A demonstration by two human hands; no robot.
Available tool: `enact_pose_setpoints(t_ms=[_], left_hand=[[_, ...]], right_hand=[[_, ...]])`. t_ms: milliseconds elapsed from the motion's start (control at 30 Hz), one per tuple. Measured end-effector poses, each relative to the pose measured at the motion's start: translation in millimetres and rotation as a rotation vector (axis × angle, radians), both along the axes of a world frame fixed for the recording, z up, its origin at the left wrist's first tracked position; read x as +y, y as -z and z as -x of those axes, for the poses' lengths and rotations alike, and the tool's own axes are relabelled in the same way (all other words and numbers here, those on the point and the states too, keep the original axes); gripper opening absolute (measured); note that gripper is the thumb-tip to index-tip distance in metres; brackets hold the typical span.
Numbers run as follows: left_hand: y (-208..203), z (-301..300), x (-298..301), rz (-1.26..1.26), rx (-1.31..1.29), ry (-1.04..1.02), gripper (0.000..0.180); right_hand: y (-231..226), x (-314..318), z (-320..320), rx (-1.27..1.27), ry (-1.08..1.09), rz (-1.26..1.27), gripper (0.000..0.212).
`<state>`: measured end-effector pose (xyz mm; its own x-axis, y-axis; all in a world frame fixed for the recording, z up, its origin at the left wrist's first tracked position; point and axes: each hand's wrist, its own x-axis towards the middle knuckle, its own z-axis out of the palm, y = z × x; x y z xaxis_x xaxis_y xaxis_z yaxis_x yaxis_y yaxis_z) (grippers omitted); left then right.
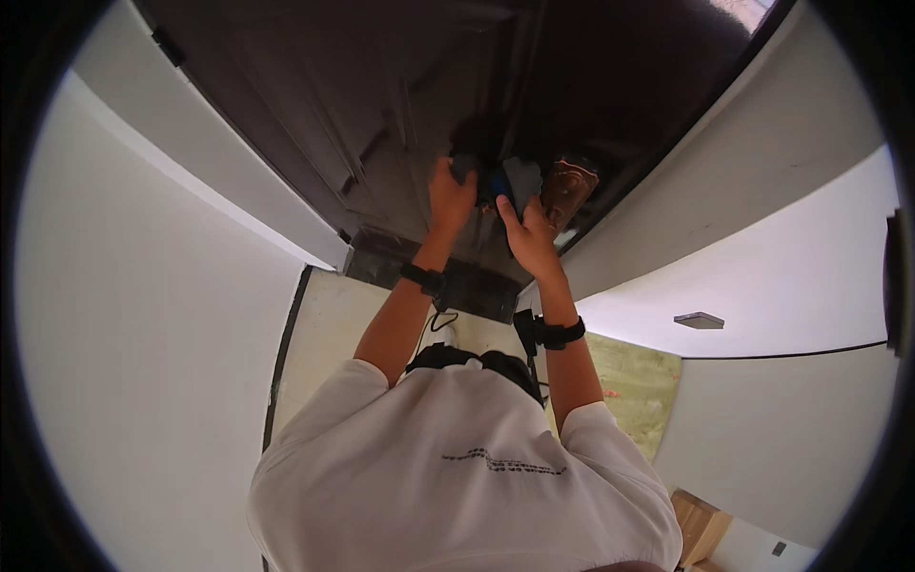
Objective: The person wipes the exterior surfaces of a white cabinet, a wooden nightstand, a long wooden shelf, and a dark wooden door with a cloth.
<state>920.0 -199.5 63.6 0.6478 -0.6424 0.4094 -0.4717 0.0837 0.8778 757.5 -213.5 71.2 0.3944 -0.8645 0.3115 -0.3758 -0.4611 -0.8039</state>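
Note:
My left hand [452, 198] is closed around a small dark grey piece [464, 167] held up in front of a dark brown panelled door [400, 86]. Beside it, my right hand [531, 234] grips a larger grey object with a scalloped edge [522, 179] and a blue part on its left side; its kind is unclear. Just right of that hand, a bronze-coloured ornate plate [572, 188] sits on the door. The two held things are close to each other, and I cannot tell whether they touch.
Black straps with small boxes circle both my wrists. White walls [143, 315] flank the door, and a dark sill [477, 289] lies below it on a pale floor [319, 324]. Right of me are a yellow-green floor patch [634, 386] and a wooden piece [699, 524].

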Motion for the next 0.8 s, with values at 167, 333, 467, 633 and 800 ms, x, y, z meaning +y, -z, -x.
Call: enact_pose_setpoints(t_ms=[167, 333, 467, 633, 800], left_hand=[[1, 24, -3, -0.004, -0.079, -0.172, 0.031], [-109, 32, -18, 0.379, -0.428, -0.056, 0.052], [-121, 33, -31, 0.381, -0.838, 0.233, 0.057], [-15, 15, -21, 0.14, -0.93, 0.447, 0.07], [39, -3, -2, -0.09, -1.008, 0.506, 0.073]], right_hand=[[-27, -1, 11, -0.078, -0.074, 0.032, 0.043], [-70, -11, 44, -0.276, -0.033, 0.104, 0.037], [-62, -17, 50, -0.223, -0.013, 0.095, 0.034], [-19, -6, 50, 0.08, -0.201, 0.179, 0.028], [0, -18, 62, 0.224, -0.374, 0.488, 0.025]])
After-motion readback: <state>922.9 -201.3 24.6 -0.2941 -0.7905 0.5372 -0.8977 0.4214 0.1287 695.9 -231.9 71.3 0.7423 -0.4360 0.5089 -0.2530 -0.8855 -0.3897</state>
